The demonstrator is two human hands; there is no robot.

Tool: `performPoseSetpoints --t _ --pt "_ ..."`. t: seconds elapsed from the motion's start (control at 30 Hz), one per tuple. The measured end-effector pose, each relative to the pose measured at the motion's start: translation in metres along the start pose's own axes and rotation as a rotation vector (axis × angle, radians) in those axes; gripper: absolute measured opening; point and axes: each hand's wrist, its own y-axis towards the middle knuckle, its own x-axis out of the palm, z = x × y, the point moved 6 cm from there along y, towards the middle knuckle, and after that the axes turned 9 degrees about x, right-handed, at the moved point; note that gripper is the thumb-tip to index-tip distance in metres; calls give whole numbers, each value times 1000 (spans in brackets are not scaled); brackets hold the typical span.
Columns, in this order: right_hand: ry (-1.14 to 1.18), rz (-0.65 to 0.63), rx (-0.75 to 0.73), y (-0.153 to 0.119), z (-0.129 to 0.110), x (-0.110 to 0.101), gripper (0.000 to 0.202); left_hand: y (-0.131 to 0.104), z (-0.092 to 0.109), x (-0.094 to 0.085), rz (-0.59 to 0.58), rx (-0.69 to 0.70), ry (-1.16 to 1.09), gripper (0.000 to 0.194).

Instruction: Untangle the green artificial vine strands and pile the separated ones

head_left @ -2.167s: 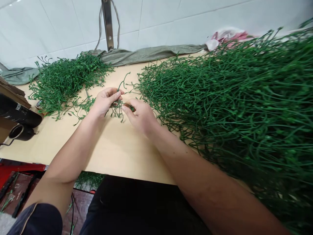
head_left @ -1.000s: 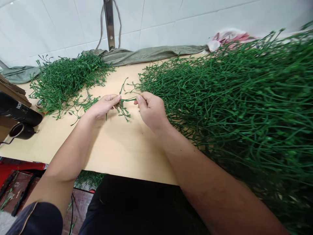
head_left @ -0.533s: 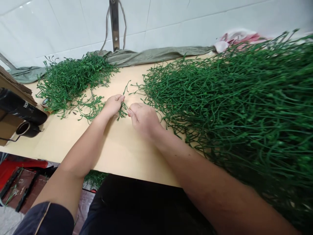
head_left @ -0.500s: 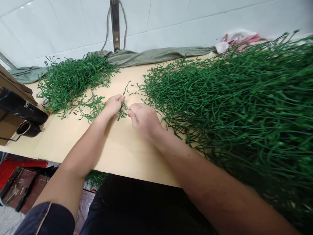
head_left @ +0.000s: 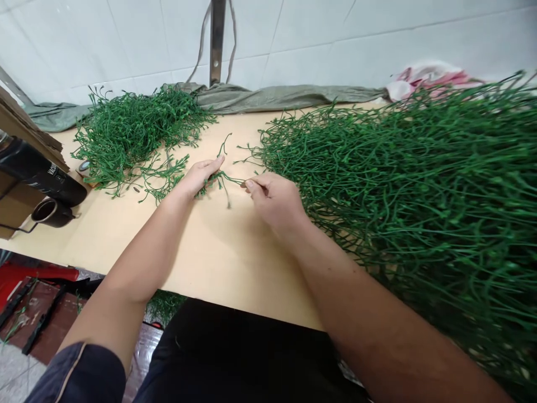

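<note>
Two bare forearms rise from the bottom edge toward the middle of the frame, over a pale wooden table (head_left: 210, 252). Between the two hands lies one thin green plastic sprig (head_left: 224, 178), just above the centre of the frame and touching the tabletop. Its long axis runs nearly level, left to right, with a slight downward slant toward the right. It is dark green and wiry, with a bare stem at the right end and small side shoots bunched at the left.

The right hand (head_left: 274, 198) pinches the bare stem end between thumb and forefinger, a narrow, closed grip. The left hand (head_left: 197, 176) lies flatter, its fingers laid over the bushy end and pressing it; whether they close around it I cannot tell.

Two heaps of like sprigs lie on the table: a small heap (head_left: 134, 134) at upper left, and a large heap (head_left: 411, 196) filling the right side. A grey-green cloth (head_left: 277, 96) runs along the far edge, below a white tiled wall (head_left: 335, 33).
</note>
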Motion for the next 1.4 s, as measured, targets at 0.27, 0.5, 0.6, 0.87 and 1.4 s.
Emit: performPoseSetpoints --t 0.27,0.5,0.6,0.87,1.4 --pt "-124 -102 -178 -11 -28 4 21 8 -4 2 55 55 137 35" --pt "-89 -61 -448 -33 -61 2 22 16 -9 -20 367 71 115 38" --pt "4 -22 -387 -26 -54 -6 23 18 -10 -25 389 67 54 36" --pt "322 167 -138 -10 -32 -47 29 19 -13 -33 457 60 52 35" --pt "243 517 282 12 37 -88 23 8 -5 -20 260 38 -78 33"
